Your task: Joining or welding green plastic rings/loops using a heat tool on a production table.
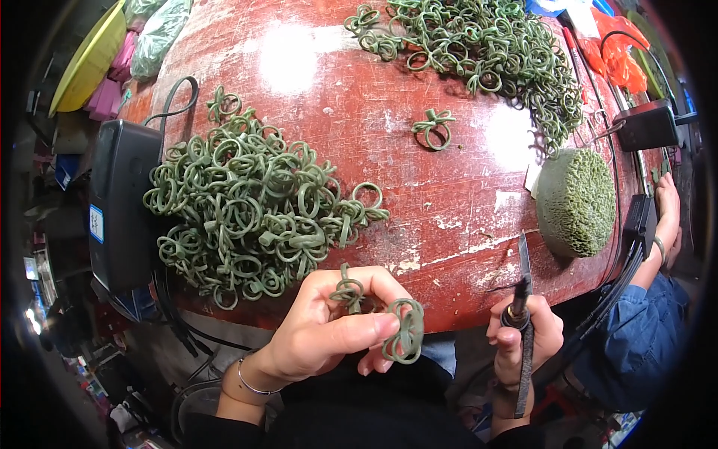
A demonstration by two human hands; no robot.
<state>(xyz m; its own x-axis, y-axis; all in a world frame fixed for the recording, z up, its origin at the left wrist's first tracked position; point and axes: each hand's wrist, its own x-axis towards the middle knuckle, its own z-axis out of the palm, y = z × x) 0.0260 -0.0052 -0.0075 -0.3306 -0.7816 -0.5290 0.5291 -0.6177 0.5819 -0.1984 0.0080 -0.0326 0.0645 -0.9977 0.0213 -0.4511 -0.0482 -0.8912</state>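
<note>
L hand [325, 322] pinches a green ring [413, 340] btwn thumb & fingers, just off the tabletop's near edge, w/ a 2nd green ring piece [348, 290] tucked among the same fingers; R hand [535, 329], also at the near edge, is closed round a dark tool [526, 258], pointed blade up, flat dark strip hanging below the fist (can't tell if one pc or two). Big heap of similar rings [254, 202] on the red, scuffed tabletop [336, 127], toward its near-L corner; one loose ring [430, 118] lies nr the middle, well apart from the rest. Second heap [486, 45] runs from the far edge down the R side. Rough green round block [576, 202] sits nr the near-R corner, on its side. Black box [123, 202] stands at the L edge, smaller black box [648, 126] at the R edge. Beyond far-L corner: yellow basin [90, 63]; by far-R corner, orange-red bag [624, 60]. Co-worker's hand [668, 202] & blue sleeve [639, 337] show past the R edge.
</note>
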